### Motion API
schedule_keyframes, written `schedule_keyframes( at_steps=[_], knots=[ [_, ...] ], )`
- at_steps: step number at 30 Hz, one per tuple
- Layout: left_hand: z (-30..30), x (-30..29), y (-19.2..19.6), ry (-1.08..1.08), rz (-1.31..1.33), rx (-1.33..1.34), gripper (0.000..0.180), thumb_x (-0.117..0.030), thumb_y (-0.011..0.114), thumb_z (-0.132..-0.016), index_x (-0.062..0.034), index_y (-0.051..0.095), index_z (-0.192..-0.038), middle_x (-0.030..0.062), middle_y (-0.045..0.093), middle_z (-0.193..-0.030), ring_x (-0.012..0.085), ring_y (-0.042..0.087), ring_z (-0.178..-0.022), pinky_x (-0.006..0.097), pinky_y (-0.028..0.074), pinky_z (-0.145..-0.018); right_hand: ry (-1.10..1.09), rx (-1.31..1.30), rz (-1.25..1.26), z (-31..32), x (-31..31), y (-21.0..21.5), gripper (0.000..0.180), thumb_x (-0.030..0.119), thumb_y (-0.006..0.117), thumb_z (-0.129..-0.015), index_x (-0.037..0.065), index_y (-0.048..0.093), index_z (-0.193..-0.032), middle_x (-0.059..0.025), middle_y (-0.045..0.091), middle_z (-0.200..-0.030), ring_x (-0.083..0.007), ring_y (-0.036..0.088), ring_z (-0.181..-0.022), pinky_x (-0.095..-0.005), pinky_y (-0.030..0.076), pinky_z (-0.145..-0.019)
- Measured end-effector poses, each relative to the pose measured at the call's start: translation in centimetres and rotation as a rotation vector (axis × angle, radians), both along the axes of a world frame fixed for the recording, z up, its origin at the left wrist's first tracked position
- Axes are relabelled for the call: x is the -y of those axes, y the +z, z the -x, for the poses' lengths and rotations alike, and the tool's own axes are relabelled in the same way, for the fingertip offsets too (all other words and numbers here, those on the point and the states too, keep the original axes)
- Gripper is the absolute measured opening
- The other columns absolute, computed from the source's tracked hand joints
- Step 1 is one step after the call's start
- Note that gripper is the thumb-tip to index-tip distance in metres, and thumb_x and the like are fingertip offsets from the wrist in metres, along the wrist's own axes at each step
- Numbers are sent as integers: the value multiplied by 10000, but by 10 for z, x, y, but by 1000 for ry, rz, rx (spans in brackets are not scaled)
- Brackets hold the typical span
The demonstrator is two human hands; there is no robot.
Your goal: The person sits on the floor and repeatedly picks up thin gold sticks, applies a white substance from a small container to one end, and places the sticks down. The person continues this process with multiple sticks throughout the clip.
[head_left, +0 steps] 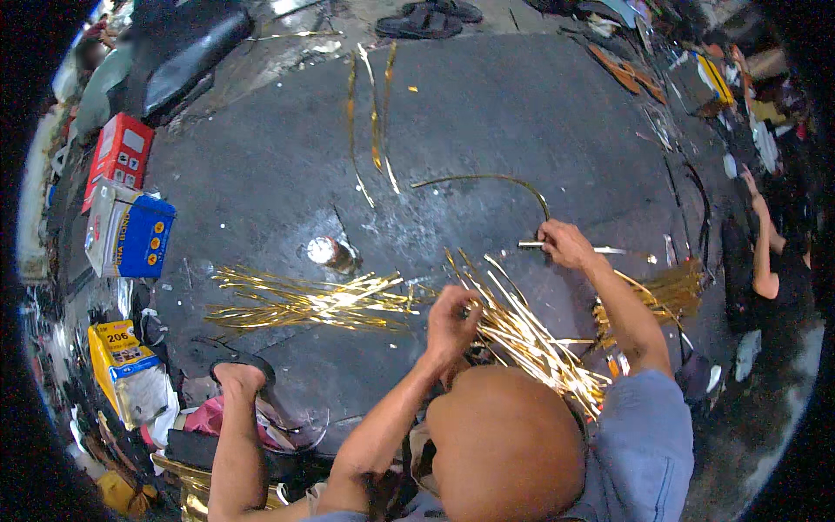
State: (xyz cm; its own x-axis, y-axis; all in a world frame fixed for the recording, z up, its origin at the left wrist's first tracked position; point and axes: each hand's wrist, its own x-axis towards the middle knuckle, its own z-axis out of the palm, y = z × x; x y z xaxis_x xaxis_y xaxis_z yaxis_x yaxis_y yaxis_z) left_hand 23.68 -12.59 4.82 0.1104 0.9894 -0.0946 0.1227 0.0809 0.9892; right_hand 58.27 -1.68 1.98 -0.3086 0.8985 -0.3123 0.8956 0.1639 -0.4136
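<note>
Gold strips (pixel 522 335) fan loose under my left hand (pixel 450 320), pinching one | right hand (pixel 565 245) grips curved strip (pixel 487 181) | risk: springy strip slips, edges nick fingers, I judge.

Spread across the middle of the work mat (pixel 261 174): one heap of metal strips (pixel 313 300) left of centre, a second heap (pixel 531 335) just right of it under the left hand (pixel 450 324), a third heap (pixel 661 296) farther right beyond the forearm. Behind the heaps, a small can (pixel 329 252) near centre, several long strips (pixel 374 122) lying toward the far edge, and a curved strip (pixel 487 180) arching to the right hand (pixel 565 244), which sits on a flat tool (pixel 626 252). Along the left edge, two boxes (pixel 129 230) one behind the other, with a packet (pixel 130 370) nearer; sandals (pixel 430 17) past the far edge, another person's arm (pixel 764 244) at far right.
</note>
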Motion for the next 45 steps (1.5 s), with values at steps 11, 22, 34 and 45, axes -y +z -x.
schedule_keyframes(
  at_steps=[11,22,34,45],
  knots=[
    [-2,-78,45,69,-92,157,298,-16,683,-893,-7,720,-1189,140,744,-1092,257,733,-1006,363,577,-888,-197,-1015,257,179,0,150,257,9,712,-920,4,617,-1159,-25,658,-942,-81,648,-810,-249,569,-714],
    [40,-58,102,-48,128,483,514,31,747,-846,1,637,-1347,49,696,-1037,120,662,-955,251,569,-765,153,-672,11,168,-7,209,179,110,705,-917,53,733,-1085,-40,626,-892,-123,592,-795,-288,489,-713],
    [53,-51,96,476,185,595,170,22,710,-908,39,683,-1075,57,723,-893,78,657,-751,203,515,-676,123,-602,-346,250,21,159,271,106,873,-776,2,766,-1002,-90,680,-811,-173,649,-655,-301,513,-568],
    [71,-37,64,520,280,1014,166,-131,729,-967,-14,737,-1083,43,737,-975,82,649,-820,235,524,-757,39,-672,-393,293,26,153,144,56,825,-822,29,796,-960,-111,720,-796,-197,683,-678,-309,536,-594]
  ],
)
